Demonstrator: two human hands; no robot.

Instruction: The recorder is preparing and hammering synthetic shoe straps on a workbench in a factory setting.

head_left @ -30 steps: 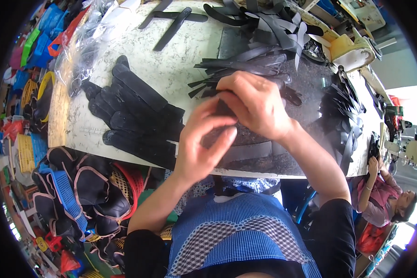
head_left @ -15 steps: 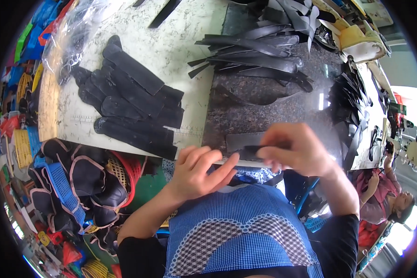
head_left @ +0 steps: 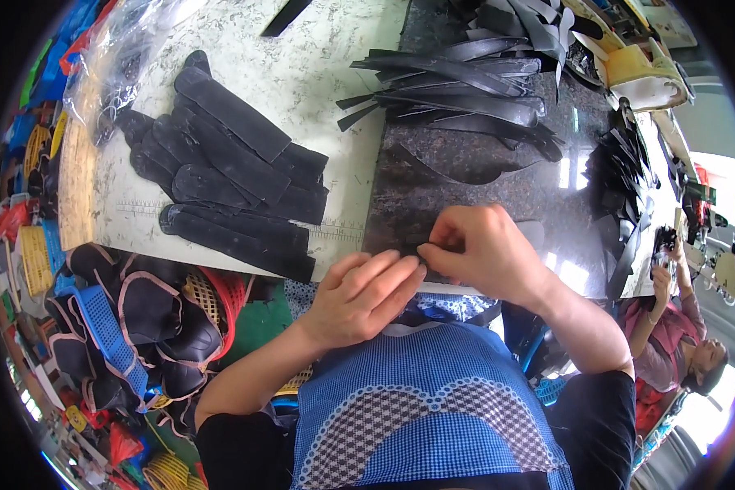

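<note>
Across the pale surface [head_left: 327, 122], its right part covered by a dark stone slab [head_left: 408, 204], a broad spread of black round-ended strips [head_left: 229, 155] lies to my left, with a pile of narrower black strips [head_left: 465, 90] beyond my hands. At the slab's near edge, my right hand [head_left: 490, 253] pinches a dark strip [head_left: 412, 242], mostly hidden, while my left hand [head_left: 359, 298], fingers together and bent, meets it there; I cannot tell whether the left grips anything.
</note>
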